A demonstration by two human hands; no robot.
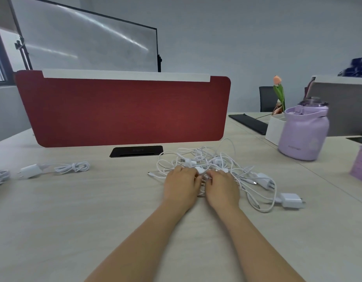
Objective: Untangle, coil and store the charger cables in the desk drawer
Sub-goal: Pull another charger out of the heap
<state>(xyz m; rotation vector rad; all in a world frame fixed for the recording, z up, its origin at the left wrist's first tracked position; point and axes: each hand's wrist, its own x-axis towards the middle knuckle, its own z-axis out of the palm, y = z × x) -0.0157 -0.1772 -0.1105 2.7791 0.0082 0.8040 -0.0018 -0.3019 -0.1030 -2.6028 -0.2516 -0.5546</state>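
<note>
While both forearms are reaching out over the pale bench (94, 210), the hands are meeting side by side at the near edge of a tangle of white charger cables (212, 159). The left hand (181, 186) is curling its fingers down and pinching a small white plug (199, 170) at its fingertips. The right hand (221, 187) is lying just beside it, its fingers bent into the cords and gripping them. Loose loops are spreading out behind and to the right of the hands, all lying flat on the bench. Two white wall adapters are trailing from the tangle on the right: one adapter (264, 179) is sitting near the right hand, and a square adapter (291, 200) is lying farther out toward the near right. Well apart on the left, a coiled cable (72, 166) is resting with its own charger block (31, 170), and another bundle (0, 176) is showing at the left edge. A red divider (125, 110) is standing behind the tangle, with a black cable port (136, 151) at its foot. A purple bottle (303, 133) is standing to the right, beside a white box (274, 129).
</note>
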